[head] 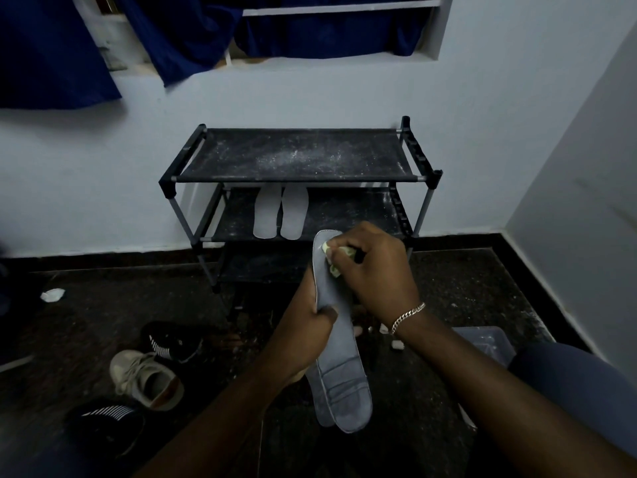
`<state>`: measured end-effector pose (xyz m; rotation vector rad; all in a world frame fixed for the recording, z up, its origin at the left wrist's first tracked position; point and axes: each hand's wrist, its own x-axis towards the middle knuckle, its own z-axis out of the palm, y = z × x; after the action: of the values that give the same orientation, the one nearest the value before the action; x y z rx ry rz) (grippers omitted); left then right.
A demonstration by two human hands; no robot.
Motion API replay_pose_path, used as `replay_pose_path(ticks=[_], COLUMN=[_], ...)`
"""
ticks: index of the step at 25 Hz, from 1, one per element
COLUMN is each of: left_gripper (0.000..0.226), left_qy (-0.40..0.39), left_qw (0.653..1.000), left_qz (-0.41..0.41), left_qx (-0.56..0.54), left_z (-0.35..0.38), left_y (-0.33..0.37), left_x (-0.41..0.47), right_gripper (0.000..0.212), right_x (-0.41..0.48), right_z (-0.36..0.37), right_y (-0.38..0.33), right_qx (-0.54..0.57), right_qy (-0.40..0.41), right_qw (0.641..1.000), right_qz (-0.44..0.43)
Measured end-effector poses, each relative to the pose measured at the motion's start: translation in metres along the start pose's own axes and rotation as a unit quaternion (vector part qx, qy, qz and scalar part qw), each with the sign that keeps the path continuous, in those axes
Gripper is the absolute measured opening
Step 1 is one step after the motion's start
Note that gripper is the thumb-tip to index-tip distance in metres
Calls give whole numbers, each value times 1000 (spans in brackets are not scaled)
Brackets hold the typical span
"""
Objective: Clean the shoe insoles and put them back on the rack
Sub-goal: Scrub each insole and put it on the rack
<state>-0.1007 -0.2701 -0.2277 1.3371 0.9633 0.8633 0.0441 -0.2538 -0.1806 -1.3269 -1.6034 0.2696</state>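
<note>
My left hand [308, 326] grips the middle of a grey insole [341, 381], with what looks like a second one stacked behind it, held upright in front of me. My right hand [374, 267] pinches a small pale green cloth [336, 269] and presses it against the insole's upper end. A black shoe rack [300, 157] stands against the wall ahead, its top shelf dusted with white specks. Two pale insoles [280, 212] lie side by side on its middle shelf.
On the dark floor at the left lie a white sneaker [146, 377] and two black shoes [172, 341]. A crumpled white scrap [52, 294] lies further left. A clear plastic tub [487, 341] sits at the right beside my knee. Blue curtains hang above.
</note>
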Motion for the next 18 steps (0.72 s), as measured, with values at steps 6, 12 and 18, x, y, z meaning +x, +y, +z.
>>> replay_pose_path(ticks=[6, 12, 18], left_gripper=[83, 88, 94], left_qy=[-6, -5, -9], left_qw=[1000, 999, 999], left_qz=[31, 42, 36], left_qx=[-3, 23, 24], left_z=[1, 2, 1], left_y=[10, 10, 3], left_x=[-1, 0, 1], right_gripper=[12, 14, 10], right_x=[-4, -12, 1], right_z=[3, 7, -5], right_y=[-2, -9, -2], right_qx=[14, 17, 4], right_qy=[-26, -33, 16], right_qw=[999, 999, 1000], right_qz=[-16, -33, -9])
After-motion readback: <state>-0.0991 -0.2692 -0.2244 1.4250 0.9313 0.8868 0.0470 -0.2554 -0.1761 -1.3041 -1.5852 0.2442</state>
